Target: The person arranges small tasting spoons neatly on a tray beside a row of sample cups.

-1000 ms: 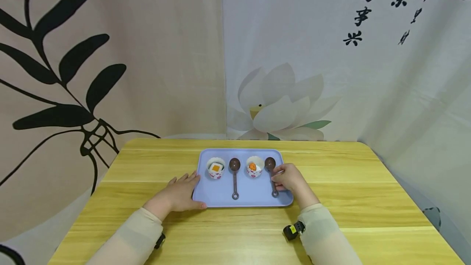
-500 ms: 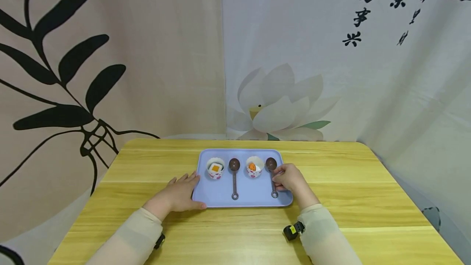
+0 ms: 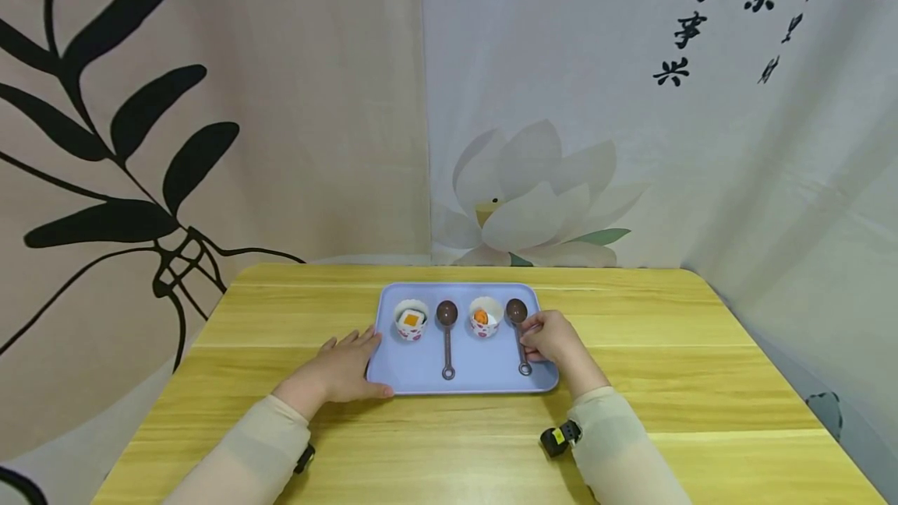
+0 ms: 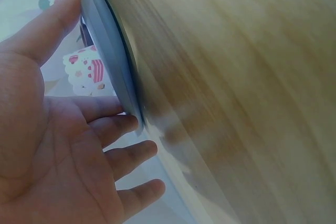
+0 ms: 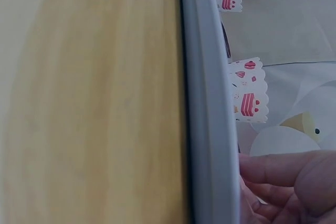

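Note:
A pale lilac tray [image 3: 421,372] lies on the table. My left hand [image 3: 335,371] rests against its left side, fingers spread and fairly straight, thumb at the front left corner; the left wrist view shows the palm [image 4: 58,150] beside the rim. At the tray's right end my right hand [image 3: 554,337] pinches the handle of a brown spoon [image 3: 516,310], bowl pointing away. In the right wrist view the tray's rim partly hides the right hand [image 5: 294,182] and hides the spoon. A second brown spoon [image 3: 447,316] lies in the middle, between two patterned paper cups.
The left paper cup [image 3: 410,335] holds a white piece with an orange square on top; the right paper cup [image 3: 484,329] holds something orange. The tray stands near the far edge of the wooden table [image 3: 449,450]. Printed curtains [image 3: 316,139] hang behind.
The spoon in my right hand has shifted very slightly to the right. My left hand and the tray stay where they were.

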Available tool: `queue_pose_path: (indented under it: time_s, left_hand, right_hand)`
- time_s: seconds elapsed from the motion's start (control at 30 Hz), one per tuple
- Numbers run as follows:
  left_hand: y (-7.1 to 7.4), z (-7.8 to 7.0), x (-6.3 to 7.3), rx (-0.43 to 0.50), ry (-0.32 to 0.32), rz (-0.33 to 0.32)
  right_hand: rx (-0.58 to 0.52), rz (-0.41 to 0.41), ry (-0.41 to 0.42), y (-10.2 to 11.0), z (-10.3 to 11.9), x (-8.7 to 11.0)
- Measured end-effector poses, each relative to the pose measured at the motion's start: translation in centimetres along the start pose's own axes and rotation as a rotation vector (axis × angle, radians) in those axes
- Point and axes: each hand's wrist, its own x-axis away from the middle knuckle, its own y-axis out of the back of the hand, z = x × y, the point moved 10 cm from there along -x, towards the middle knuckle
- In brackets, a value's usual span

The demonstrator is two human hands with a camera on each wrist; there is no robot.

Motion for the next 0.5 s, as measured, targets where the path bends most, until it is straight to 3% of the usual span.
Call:
queue_pose_path:
  time_s: [0.5]
  left_hand:
    - [0.08,-0.01,0.09,0.021,0.001,0.001]
  right_hand:
    - [-0.006,0.009,0.006,0.4,0.16,0.19]
